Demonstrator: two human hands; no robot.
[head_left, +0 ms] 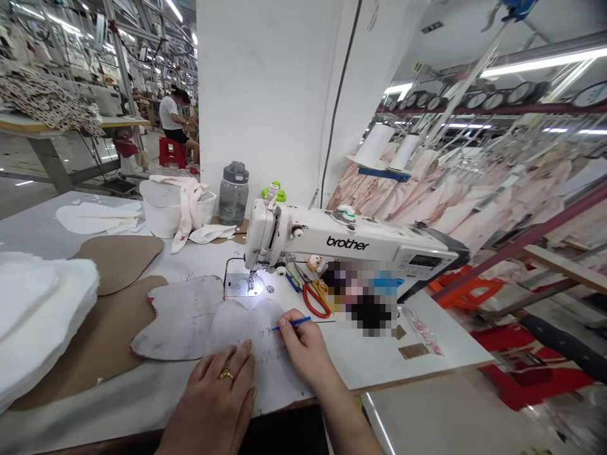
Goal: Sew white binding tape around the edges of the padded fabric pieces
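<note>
My right hand (301, 344) is closed round a slim blue pen (298, 323), its tip on a white pattern piece (265, 354) that bears some handwriting. Flat on the same piece rests my left hand (222, 392), fingers stretched out and a gold ring on one of them. Just left lies another white pattern piece (183, 322) with red marks along its edge. Behind the paper stands a white brother sewing machine (346, 237), its lamp lighting the needle plate (241, 285).
Red-handled scissors (317, 300) lie under the machine arm. White padding (42, 316) is stacked at left over brown card templates (121, 259). A white bin (159, 208) and a grey bottle (233, 196) stand behind. A seated person (175, 120) is far off.
</note>
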